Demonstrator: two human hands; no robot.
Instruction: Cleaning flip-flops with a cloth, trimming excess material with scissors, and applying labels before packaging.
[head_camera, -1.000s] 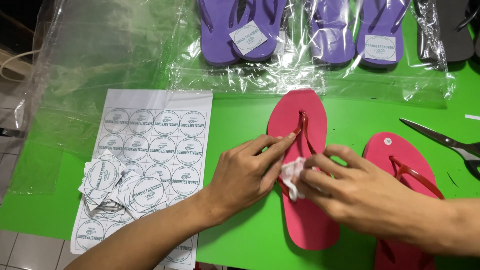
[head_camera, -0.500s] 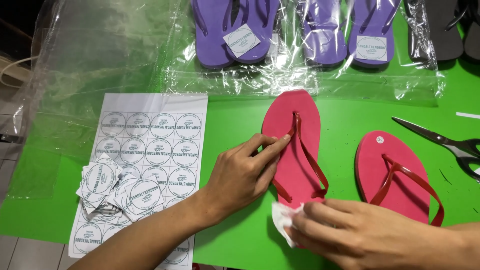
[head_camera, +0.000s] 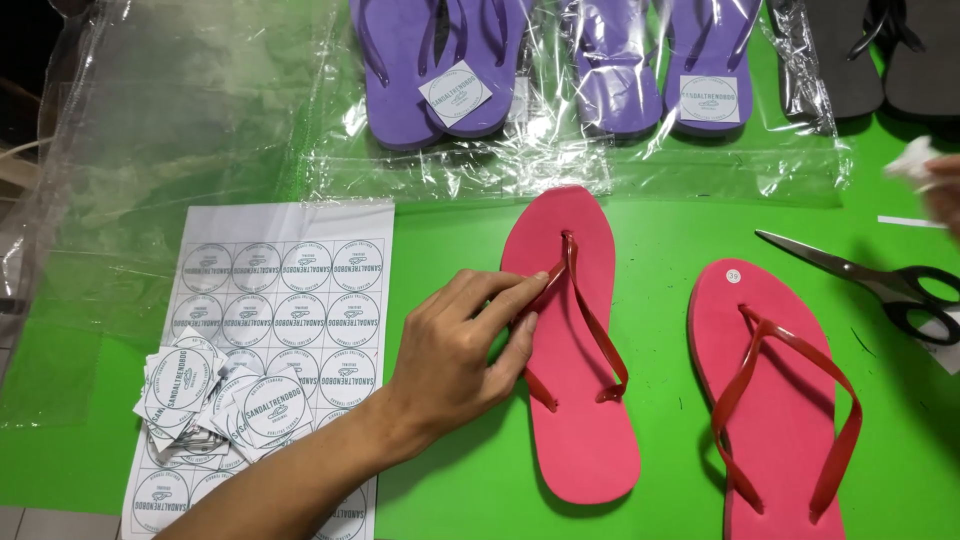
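Observation:
My left hand (head_camera: 455, 355) rests on the left edge of a pink flip-flop (head_camera: 580, 420), with thumb and forefinger pinching its red strap (head_camera: 590, 320) near the toe post. A second pink flip-flop (head_camera: 775, 400) with a red strap lies to the right, untouched. Only a sliver of my right hand (head_camera: 945, 190) shows at the far right edge, its fingers closed on a small crumpled white paper scrap (head_camera: 912, 160).
A white sheet of round printed stickers (head_camera: 275, 300) lies left, with a pile of cut-out stickers (head_camera: 215, 405) on it. Black-handled scissors (head_camera: 870, 275) lie at right. Clear bags of purple flip-flops (head_camera: 560, 70) and dark ones (head_camera: 865, 50) line the back of the green table (head_camera: 450, 230).
My right hand, which was on the pink flip-flop beside my left hand with the white scrap, has moved away to the far right edge. My left hand stays on the strap.

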